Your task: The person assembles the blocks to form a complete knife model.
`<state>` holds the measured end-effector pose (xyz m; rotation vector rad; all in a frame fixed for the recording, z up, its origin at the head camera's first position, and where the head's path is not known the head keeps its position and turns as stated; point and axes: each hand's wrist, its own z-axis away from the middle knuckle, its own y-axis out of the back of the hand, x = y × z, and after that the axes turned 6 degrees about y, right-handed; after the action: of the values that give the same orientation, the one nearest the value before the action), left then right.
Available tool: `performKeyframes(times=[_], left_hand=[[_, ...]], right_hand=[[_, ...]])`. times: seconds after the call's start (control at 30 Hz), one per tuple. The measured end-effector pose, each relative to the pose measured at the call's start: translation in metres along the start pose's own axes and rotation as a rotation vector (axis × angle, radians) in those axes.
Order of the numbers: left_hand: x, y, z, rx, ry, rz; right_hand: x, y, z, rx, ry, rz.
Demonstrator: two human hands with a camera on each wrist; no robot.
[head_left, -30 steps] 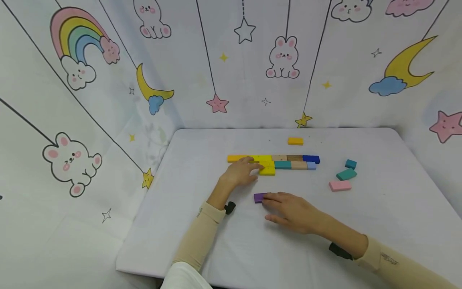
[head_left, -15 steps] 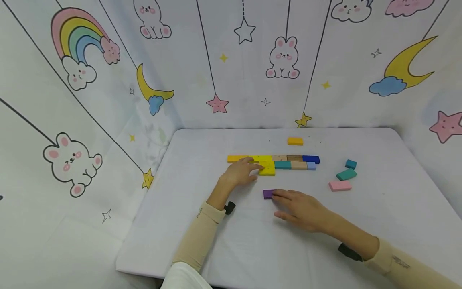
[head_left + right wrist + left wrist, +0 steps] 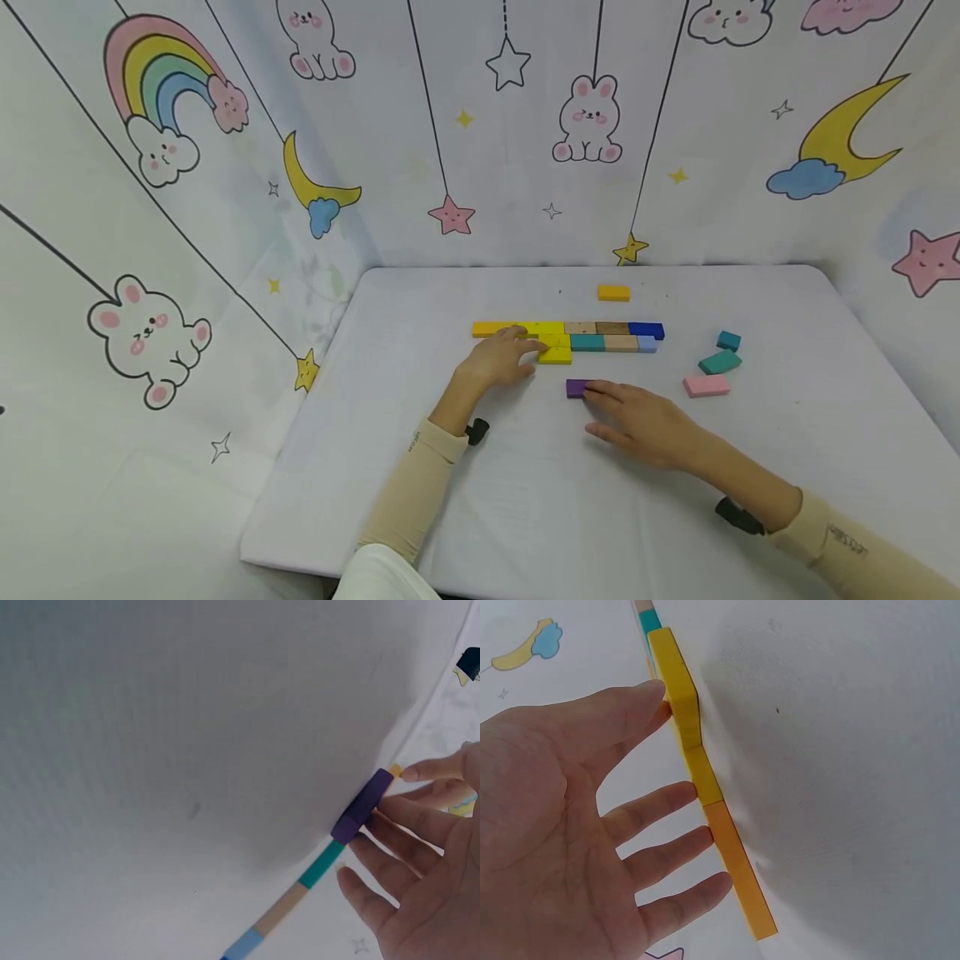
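My right hand (image 3: pixel 641 425) has its extended fingertips on the right part of a purple block (image 3: pixel 576 389), and the thumb is held apart from it. In the right wrist view the purple block (image 3: pixel 364 806) lies along the fingertips. My left hand (image 3: pixel 498 358) rests against the left part of a flat arrangement of coloured blocks. Its thumb and index finger touch the front yellow block (image 3: pixel 555 357), while other fingertips touch the orange strip (image 3: pixel 739 874) in the left wrist view. In the arrangement's front row are a teal block (image 3: pixel 587 343), a tan block (image 3: pixel 621 343) and a light blue block (image 3: pixel 647 344).
Behind them run a brown block (image 3: pixel 612 328) and a dark blue block (image 3: pixel 647 331). A loose orange block (image 3: pixel 613 293) lies farther back. To the right are a small blue block (image 3: pixel 729 340), a green block (image 3: pixel 720 362) and a pink block (image 3: pixel 707 386) on the white table (image 3: pixel 810 467).
My right hand has slid the purple block to the right and away from me, closer to the arrangement. The left hand has stayed where it was.
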<state>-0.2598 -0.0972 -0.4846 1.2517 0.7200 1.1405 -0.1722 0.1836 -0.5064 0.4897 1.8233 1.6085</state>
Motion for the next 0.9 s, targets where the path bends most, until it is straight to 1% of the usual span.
performKeyframes(times=[0.33, 0.5, 0.73, 0.9], left_hand=[[-0.001, -0.001, 0.001, 0.002, -0.006, 0.003], [-0.001, -0.001, 0.001, 0.006, -0.009, 0.0], [0.0, 0.001, 0.001, -0.001, -0.004, -0.005], [0.0, 0.001, 0.002, -0.003, 0.001, -0.004]], right_hand=[[0.015, -0.003, -0.001, 0.024, -0.019, 0.005], [0.02, 0.0, -0.002, 0.034, -0.026, -0.004], [0.027, 0.001, -0.008, 0.033, -0.04, -0.02], [0.03, 0.002, -0.011, 0.03, -0.039, -0.007]])
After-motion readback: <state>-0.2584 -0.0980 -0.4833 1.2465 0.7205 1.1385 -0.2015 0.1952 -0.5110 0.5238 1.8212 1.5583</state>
